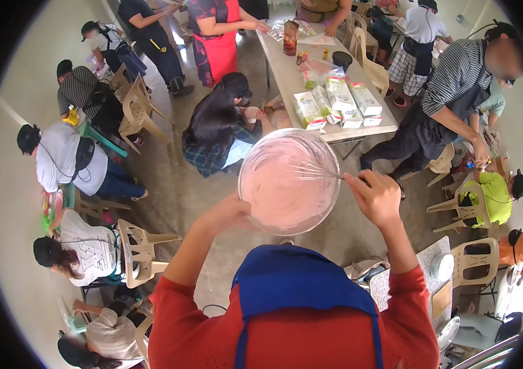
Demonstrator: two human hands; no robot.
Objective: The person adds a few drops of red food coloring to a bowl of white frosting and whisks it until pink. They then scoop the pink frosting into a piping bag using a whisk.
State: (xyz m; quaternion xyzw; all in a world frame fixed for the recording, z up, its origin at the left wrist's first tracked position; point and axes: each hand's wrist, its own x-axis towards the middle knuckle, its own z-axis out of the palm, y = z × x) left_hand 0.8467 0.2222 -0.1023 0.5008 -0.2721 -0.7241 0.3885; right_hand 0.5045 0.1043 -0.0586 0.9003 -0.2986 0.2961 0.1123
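A round bowl (289,226) of pale pink mixture is held up in front of me, over the floor. My left hand (230,213) grips its rim and side at the left; the fingers under it are hidden. In my right hand (374,196) is the handle of a wire whisk (314,171), whose wires lie in the mixture at the right part of the bowl. Streaks of the pink mixture coat the bowl's inner wall.
Ahead stands a long table (284,83) with several cartons (308,110), small bottles and a black tub (342,60). A person (215,124) crouches just beyond the bowl. Another person (450,87) leans at the right. Plastic chairs (139,110) and more people line both sides.
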